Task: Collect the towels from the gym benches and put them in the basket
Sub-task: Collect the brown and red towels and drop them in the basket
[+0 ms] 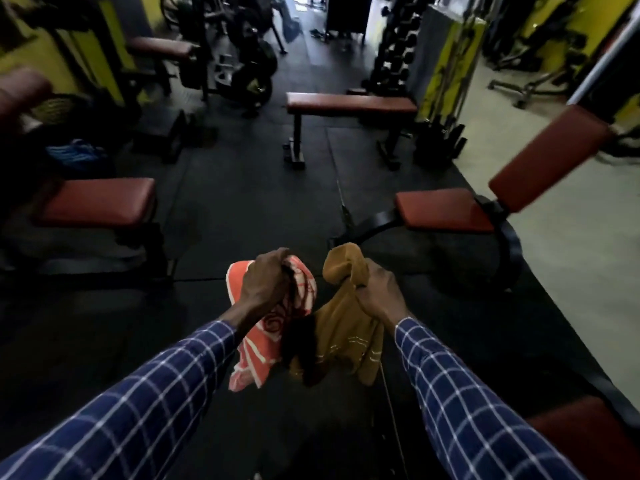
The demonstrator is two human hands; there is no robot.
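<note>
My left hand [265, 284] grips an orange and white patterned towel [254, 358] that hangs down in front of me; a dark cloth [299, 344] hangs beside it from the same fist. My right hand [375, 292] grips a mustard-brown towel [349, 327] with thin pale stripes, bunched above the fist and drooping below. Both towels hang over the dark rubber floor [242, 202]. A flat red bench [351, 102] stands ahead with nothing on it. No basket can be made out for certain.
A red padded seat [98, 202] stands at left, with a blue cloth or bag [76, 154] behind it. At right is an incline bench [446, 211] with a raised backrest. A dumbbell rack [394, 53], weight plates [249, 81] and yellow machines stand further back.
</note>
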